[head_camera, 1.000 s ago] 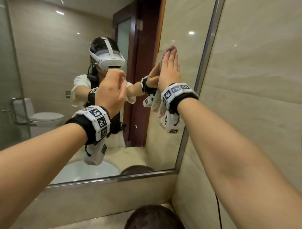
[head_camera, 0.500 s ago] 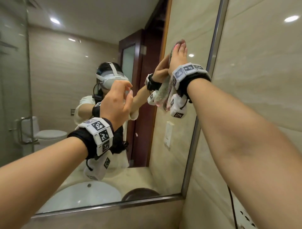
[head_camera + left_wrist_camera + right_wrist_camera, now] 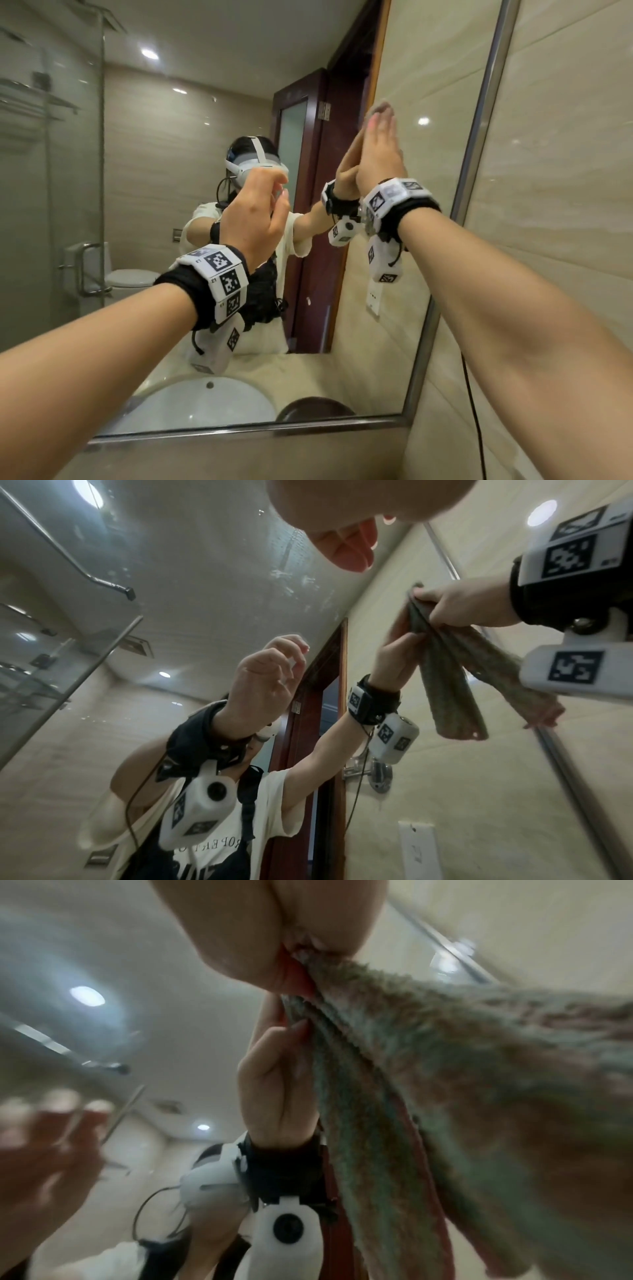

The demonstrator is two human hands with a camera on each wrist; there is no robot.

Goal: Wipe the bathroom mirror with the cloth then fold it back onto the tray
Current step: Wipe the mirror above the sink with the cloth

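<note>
At the head view's upper right, the right hand (image 3: pixel 376 154) presses the fuzzy grey-green cloth (image 3: pixel 486 658) flat against the metal-framed mirror (image 3: pixel 455 212); the left hand (image 3: pixel 255 212) hovers loosely curled, empty; the dangling tail may slip free.

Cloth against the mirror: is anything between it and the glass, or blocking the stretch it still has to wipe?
Nothing visible. The right hand presses the cloth flat on the mirror near its right frame edge, with its loose end hanging below the wrist. The left hand hovers in front of the glass, holding nothing, away from the cloth.
</note>
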